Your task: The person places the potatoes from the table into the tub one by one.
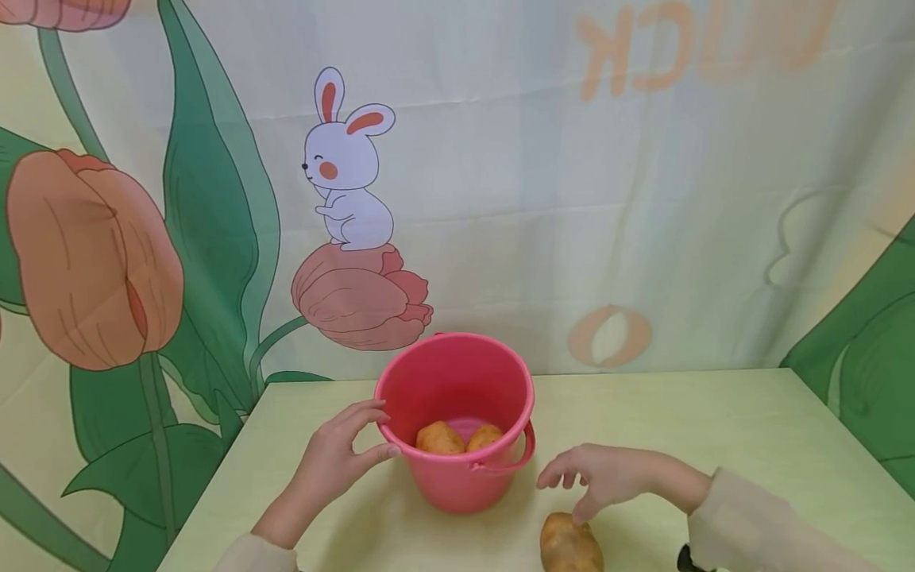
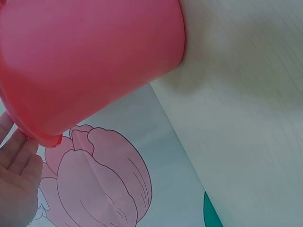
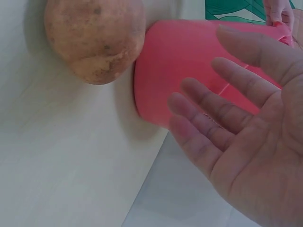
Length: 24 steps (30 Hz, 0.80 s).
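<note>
A pink bucket stands upright on the table, its handle hanging at the front right. Inside it lie two potatoes, a left one and a right one partly hidden by the rim. My left hand touches the left side of the bucket's rim with extended fingers; the left wrist view also has these fingers against the rim. To the bucket's right, my right hand hovers with spread, loosely bent fingers, holding nothing. Just below it, a third potato rests on the table.
The pale table reaches back to a hanging cloth printed with tulips, leaves and a white rabbit. The bucket stands near the table's back edge. A dark band shows at the right sleeve.
</note>
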Each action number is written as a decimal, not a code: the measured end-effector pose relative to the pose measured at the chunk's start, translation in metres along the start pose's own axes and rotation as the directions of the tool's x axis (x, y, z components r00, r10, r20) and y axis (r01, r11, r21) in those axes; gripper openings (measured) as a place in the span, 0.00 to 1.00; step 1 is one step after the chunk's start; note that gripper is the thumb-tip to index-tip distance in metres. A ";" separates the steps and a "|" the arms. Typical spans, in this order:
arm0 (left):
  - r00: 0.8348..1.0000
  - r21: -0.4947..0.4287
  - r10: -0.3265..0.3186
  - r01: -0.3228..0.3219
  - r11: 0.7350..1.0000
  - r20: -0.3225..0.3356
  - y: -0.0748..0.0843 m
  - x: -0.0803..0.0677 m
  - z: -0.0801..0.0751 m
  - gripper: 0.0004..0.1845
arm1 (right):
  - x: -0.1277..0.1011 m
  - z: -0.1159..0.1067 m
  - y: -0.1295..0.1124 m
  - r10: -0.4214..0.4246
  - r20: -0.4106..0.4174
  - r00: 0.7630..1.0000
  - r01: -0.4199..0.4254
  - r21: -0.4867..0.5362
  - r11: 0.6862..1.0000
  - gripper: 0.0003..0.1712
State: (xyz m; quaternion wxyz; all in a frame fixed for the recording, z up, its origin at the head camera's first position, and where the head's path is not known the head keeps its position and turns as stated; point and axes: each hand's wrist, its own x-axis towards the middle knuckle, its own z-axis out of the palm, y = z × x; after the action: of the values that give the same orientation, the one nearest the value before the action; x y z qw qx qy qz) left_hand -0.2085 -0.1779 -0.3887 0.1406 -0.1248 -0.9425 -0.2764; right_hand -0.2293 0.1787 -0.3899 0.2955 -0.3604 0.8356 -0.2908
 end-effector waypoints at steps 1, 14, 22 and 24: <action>1.000 0.000 0.000 0.000 1.000 0.000 0.000 0.000 0.000 0.21 | 0.000 0.001 0.001 -0.001 0.000 1.000 0.001 0.000 1.000 0.24; 1.000 -0.003 0.002 -0.002 1.000 -0.001 0.000 0.000 0.000 0.21 | 0.002 0.009 0.007 -0.005 0.027 1.000 0.005 -0.001 1.000 0.26; 1.000 -0.002 -0.009 0.009 1.000 -0.001 0.002 0.000 0.000 0.21 | 0.004 0.014 0.012 0.024 0.051 0.998 -0.025 0.023 0.999 0.27; 1.000 -0.002 -0.008 0.008 1.000 -0.002 0.003 0.000 0.000 0.21 | 0.005 0.016 0.015 0.041 0.062 0.997 -0.043 0.039 0.998 0.27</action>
State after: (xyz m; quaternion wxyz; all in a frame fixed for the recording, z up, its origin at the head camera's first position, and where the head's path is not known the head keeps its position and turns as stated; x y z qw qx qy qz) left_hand -0.2080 -0.1757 -0.3868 0.1403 -0.1210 -0.9426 -0.2780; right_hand -0.2271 0.1792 -0.4124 0.3344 -0.3455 0.8274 -0.2902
